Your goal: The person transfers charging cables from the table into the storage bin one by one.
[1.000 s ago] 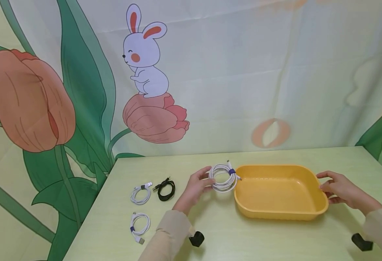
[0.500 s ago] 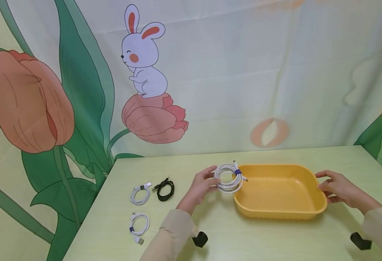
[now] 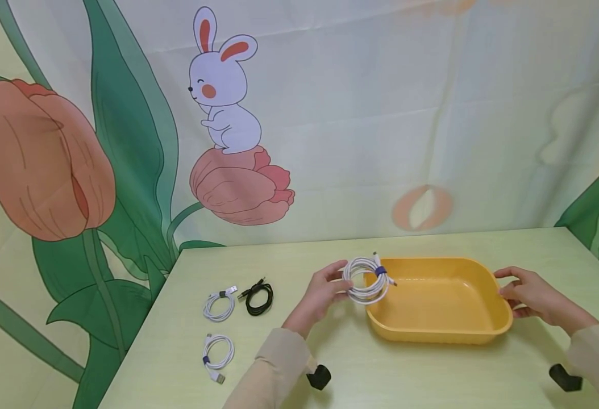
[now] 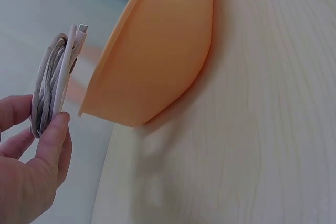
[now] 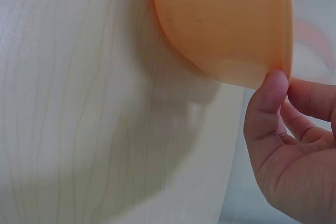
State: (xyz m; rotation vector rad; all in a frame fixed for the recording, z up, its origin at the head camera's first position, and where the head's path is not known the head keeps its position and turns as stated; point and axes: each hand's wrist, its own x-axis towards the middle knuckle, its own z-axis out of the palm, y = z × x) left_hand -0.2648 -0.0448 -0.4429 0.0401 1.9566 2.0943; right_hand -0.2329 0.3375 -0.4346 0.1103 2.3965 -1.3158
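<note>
Toward the left edge of the surface (image 3: 432, 375), three coiled cables are lying apart from one another: a white one (image 3: 220, 305) beside a black one (image 3: 260, 297), and another white one (image 3: 217, 352) nearer the front edge. None of them is being touched.

Moving right, the left hand (image 3: 320, 295) is pinching a white cable coil with a purple tie (image 3: 366, 279), thumb and fingers (image 4: 52, 145) curling round one side of the loop. The coil is hanging in the air, right over the left rim of the yellow tray (image 3: 483, 332), which is sitting near the middle of the surface.

The grip is catching only one edge of the bundle, so the loops could be slipping loose if the pinch is easing too early; the coil would then likely be landing on the rim and tipping back onto the surface instead of inside. The loose plug end (image 4: 81, 29) is sticking out and could be snagging on the rim.

At the tray's right end, the right hand (image 3: 529, 295) is touching the rim, with the thumb (image 5: 268, 103) pressing against the outer wall and the other fingers loosely bent. That contact looks light, so a knock from the coil could be sliding the tray toward the right edge.
</note>
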